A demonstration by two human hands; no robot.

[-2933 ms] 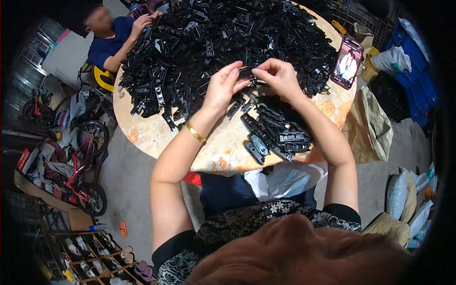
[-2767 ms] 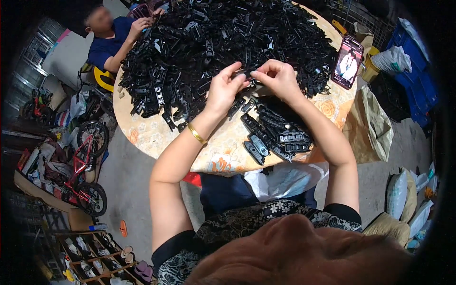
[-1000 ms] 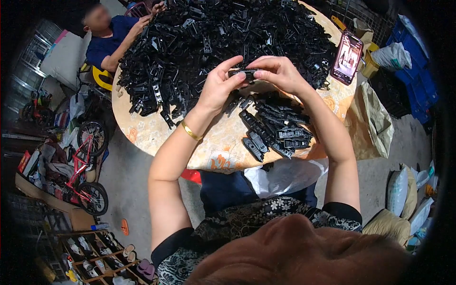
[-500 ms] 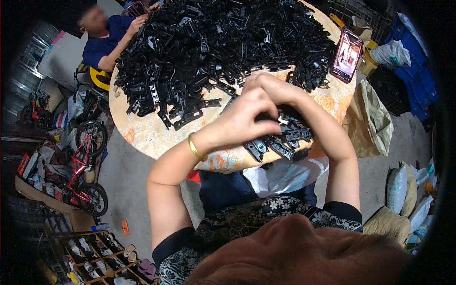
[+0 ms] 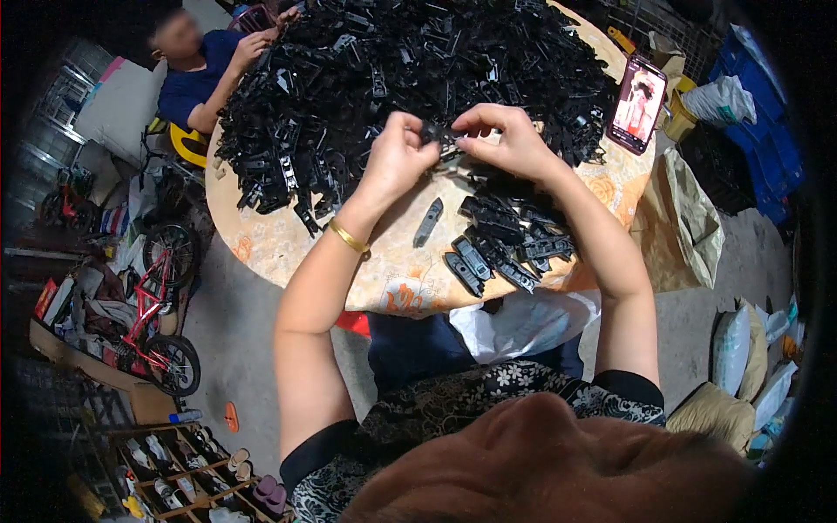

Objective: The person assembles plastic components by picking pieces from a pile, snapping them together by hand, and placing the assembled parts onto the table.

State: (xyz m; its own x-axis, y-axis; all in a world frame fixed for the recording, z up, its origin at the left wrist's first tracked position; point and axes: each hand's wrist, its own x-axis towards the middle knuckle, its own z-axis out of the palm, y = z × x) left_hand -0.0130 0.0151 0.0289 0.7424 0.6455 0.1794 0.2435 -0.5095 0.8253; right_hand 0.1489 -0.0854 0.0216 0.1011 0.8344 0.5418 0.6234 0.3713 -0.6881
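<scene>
My left hand [image 5: 401, 157] and my right hand [image 5: 507, 141] face each other at the near edge of a big heap of black plastic parts [image 5: 375, 83]. Between their fingertips is a small black plastic part [image 5: 445, 138], pinched from both sides; its details are too small to make out. One long, narrow dark grey part [image 5: 428, 222] lies alone on the tablecloth, just below my left hand. Inside my right forearm sits a smaller pile of similar black parts [image 5: 501, 222], several of them side by side near the table's edge.
The round table [image 5: 261, 248] has a flowered orange cloth. A lit phone [image 5: 637, 105] leans at its right side. Across the heap at far left, a person in dark blue [image 5: 196, 78] handles parts. A white plastic bag [image 5: 532, 324] hangs at my lap; a red bicycle [image 5: 153, 309] stands left.
My hands were crossed, the left reaching over near the small pile. Now they have parted and meet at the heap's edge around a part. The lone grey part has come into view.
</scene>
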